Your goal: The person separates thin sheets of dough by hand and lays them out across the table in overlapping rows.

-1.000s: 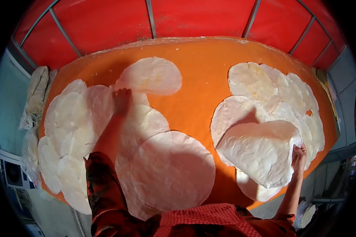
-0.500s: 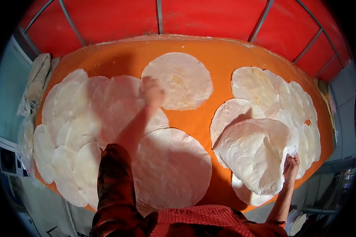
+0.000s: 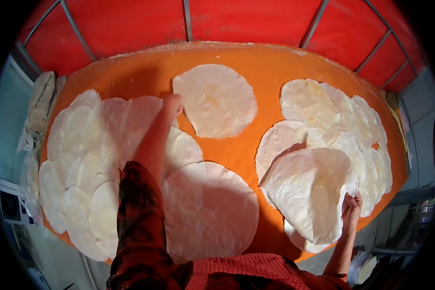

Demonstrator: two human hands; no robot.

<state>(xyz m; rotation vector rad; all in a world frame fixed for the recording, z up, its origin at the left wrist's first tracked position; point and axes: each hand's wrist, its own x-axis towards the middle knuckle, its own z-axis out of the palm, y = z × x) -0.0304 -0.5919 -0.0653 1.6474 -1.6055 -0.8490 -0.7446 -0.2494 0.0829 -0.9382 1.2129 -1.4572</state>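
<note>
A round, thin flatbread sheet (image 3: 217,101) lies on the orange cloth at the far middle. My left hand (image 3: 172,104) is closed at its left edge, with the fingers pinching the rim. Another flatbread sheet (image 3: 304,186) hangs from my right hand (image 3: 353,204), folded and partly raised over the sheets on the right. Its near side droops toward me, and my right fingers are closed on its right edge. A single large sheet (image 3: 212,212) rests flat in front of me, just right of my left forearm.
Overlapping flatbread sheets (image 3: 82,169) cover the left side of the orange cloth (image 3: 237,150). A second overlapping group (image 3: 343,108) lies on the right. Red panels (image 3: 251,21) stand behind the table. A rolled cloth (image 3: 42,104) sits at the left edge.
My left hand has moved slightly left and closed at the far sheet's left edge. The sheet in my right hand has shifted, and its fold has changed shape.
</note>
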